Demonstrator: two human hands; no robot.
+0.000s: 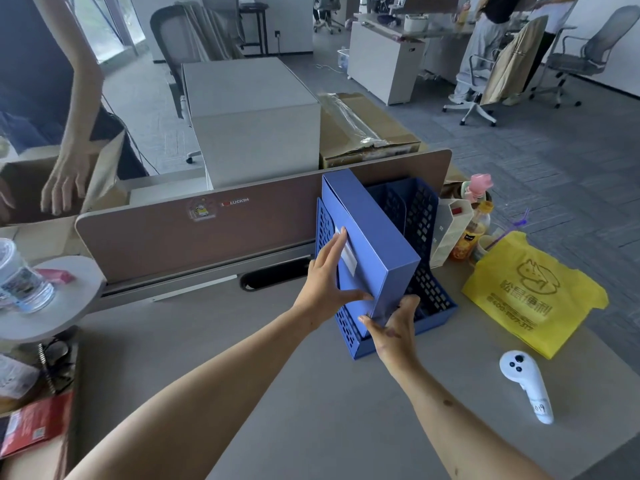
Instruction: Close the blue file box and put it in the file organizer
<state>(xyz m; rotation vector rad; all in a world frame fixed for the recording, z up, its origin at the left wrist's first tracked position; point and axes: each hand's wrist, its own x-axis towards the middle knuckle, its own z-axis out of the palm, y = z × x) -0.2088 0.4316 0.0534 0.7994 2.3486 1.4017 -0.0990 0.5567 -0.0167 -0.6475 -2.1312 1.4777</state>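
Note:
The blue file box is closed and stands on edge, tilted, in the leftmost slot of the dark blue perforated file organizer on the grey desk. A white label shows on the box's spine. My left hand lies flat against the box's left face, with the thumb under its lower edge. My right hand grips the box's near bottom corner from below. The organizer's right slots are partly hidden behind the box.
A yellow plastic bag, bottles and a white holder sit right of the organizer. A white controller lies at the near right. A brown partition backs the desk. Another person's hand reaches into a cardboard box at far left.

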